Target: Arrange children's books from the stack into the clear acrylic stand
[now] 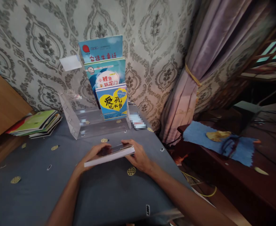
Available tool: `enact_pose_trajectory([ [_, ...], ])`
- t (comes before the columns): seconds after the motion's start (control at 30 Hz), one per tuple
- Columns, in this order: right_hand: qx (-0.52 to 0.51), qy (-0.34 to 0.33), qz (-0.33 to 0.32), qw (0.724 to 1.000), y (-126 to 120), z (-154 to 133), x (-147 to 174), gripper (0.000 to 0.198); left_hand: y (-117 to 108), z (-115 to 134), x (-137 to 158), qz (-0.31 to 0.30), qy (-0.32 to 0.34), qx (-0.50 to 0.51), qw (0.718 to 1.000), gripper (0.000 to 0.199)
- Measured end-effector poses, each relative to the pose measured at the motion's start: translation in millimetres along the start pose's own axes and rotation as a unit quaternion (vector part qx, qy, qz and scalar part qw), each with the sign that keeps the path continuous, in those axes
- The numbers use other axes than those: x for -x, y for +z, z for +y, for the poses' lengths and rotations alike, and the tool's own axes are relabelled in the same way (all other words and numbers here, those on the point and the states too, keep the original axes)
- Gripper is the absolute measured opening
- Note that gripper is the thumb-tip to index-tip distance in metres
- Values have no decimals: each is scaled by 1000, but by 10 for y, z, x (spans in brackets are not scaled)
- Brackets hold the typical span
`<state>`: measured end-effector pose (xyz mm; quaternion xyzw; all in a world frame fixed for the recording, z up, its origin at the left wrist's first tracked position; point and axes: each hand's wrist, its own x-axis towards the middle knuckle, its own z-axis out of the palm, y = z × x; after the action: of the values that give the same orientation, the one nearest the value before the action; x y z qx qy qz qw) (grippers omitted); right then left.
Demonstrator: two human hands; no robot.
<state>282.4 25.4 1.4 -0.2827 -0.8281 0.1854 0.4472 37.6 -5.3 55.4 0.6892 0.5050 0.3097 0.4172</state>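
Note:
Between my hands is a book (110,157), its white page edges turned toward me and its cover mostly out of sight. My left hand (93,156) grips its left end, and my right hand (138,155) holds the right end with fingers over the top. Just beyond stands a clear acrylic book rack (69,116) with stepped tiers. On the rack's right side, books stand one before another: a blue one with a yellow heart (111,105) in front, a teal one (107,73) behind it, and a taller blue one (101,47) at the back.
A pile of books and magazines (40,124) lies left of the rack, near a wooden panel (4,103). A blurred-out item (137,121) sits right of the rack. Past the table's right edge are a tied curtain (182,103) and a dark red surface with a blue cloth (199,135).

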Motion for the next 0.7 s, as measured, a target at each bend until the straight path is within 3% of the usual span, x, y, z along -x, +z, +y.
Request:
enact_pose_trajectory([
  [0.2, -17, -13, 0, 1000, 22, 47, -4, 37, -27, -200, -56, 53, 3, -4, 999, 34],
  [0.37, -32, -24, 4, 999, 25, 109, -41, 32, -120, -342, -126, 100, 45, -112, 988, 34],
  [0.57, -24, 12, 51, 998, 85, 208, -66, 31, 84, -399, -148, 249, 76, -193, 946, 45],
  [0.7, -19, 26, 110, 993, 95, 257, -112, 24, 186, -359, -194, 283, 112, -232, 924, 40],
])
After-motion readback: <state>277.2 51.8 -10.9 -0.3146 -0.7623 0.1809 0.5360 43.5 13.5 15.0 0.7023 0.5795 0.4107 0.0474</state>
